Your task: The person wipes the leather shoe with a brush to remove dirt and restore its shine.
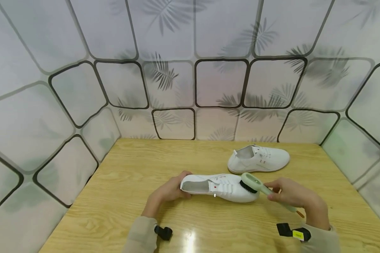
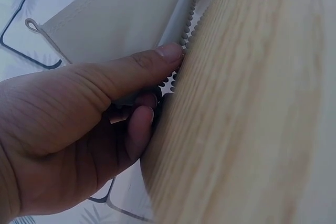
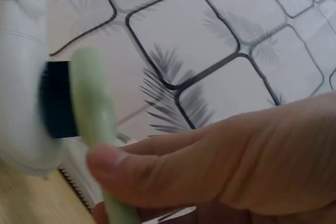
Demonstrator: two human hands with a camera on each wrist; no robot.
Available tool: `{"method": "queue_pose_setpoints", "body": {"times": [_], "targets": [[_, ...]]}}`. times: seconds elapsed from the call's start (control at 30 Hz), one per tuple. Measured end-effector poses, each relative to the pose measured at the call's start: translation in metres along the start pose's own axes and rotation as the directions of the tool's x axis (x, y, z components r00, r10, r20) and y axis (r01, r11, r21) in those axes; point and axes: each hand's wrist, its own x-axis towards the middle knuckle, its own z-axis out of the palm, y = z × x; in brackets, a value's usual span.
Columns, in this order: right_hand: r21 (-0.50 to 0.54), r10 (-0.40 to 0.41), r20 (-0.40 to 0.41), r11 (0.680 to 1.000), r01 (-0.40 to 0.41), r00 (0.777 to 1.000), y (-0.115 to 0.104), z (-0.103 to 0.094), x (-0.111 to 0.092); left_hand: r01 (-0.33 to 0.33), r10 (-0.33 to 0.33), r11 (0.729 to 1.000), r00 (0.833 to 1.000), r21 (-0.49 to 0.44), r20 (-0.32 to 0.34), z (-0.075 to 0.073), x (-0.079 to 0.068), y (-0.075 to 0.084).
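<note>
A white lace-up shoe lies in front of me, toe to the right. My left hand grips its heel end, the thumb along the lower edge by the sole in the left wrist view. In my right hand is a pale green brush, held by its handle between thumb and fingers. Its dark bristles touch the toe of the shoe. The far fingers of both hands are partly hidden.
A second white shoe stands behind the first, toe to the right. The wooden table meets patterned cloth walls at the back and sides. A small brown stick-like piece shows by the brush handle's end.
</note>
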Motion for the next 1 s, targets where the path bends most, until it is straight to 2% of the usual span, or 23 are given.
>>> {"method": "queue_pose_setpoints", "body": {"times": [0.1, 0.23, 0.33, 0.5, 0.6, 0.67, 0.8, 0.9, 1.0], "targets": [[-0.026, -0.013, -0.031, 1.0, 0.012, 0.999, 0.0002, 0.0055, 0.0041, 0.001, -0.001, 1.0, 1.0, 0.009, 0.003, 0.0024, -0.0021, -0.0021], [0.029, -0.066, 0.001, 0.997, 0.066, 0.998, 0.0005, 0.0103, 0.0086, -0.002, 0.002, 1.0, 1.0, 0.005, 0.0, 0.0029, -0.0055, -0.0031], [0.045, -0.038, 0.003, 0.998, 0.038, 0.999, 0.0026, 0.0082, 0.0063, -0.012, 0.012, 1.0, 1.0, -0.005, -0.011, 0.0011, -0.0051, -0.0027], [0.023, 0.021, -0.054, 1.0, -0.02, 0.998, 0.0031, 0.0089, 0.0072, -0.017, 0.017, 1.0, 1.0, 0.005, -0.014, -0.0003, -0.0031, -0.0037], [0.036, 0.002, -0.05, 0.999, 0.0, 0.999, 0.003, 0.0097, 0.0072, -0.014, 0.014, 1.0, 1.0, 0.003, -0.012, 0.0001, -0.0021, -0.0042], [0.041, 0.017, -0.047, 0.999, -0.015, 0.999, 0.0041, 0.0082, 0.0043, -0.017, 0.017, 1.0, 1.0, -0.002, -0.012, 0.0006, -0.0009, -0.0042], [0.001, 0.069, -0.102, 0.998, -0.069, 0.992, 0.0067, 0.0051, 0.0011, -0.027, 0.027, 1.0, 1.0, -0.01, -0.011, 0.0004, 0.0019, -0.0023], [0.003, 0.061, -0.122, 0.998, -0.061, 0.991, 0.0072, 0.0078, 0.0044, -0.024, 0.024, 1.0, 1.0, -0.013, -0.011, 0.0006, 0.0015, -0.0009], [0.016, 0.015, -0.097, 1.0, -0.014, 0.995, 0.0088, 0.0083, 0.0046, -0.021, 0.021, 1.0, 1.0, -0.013, -0.009, 0.0007, 0.0024, -0.0001]]}}
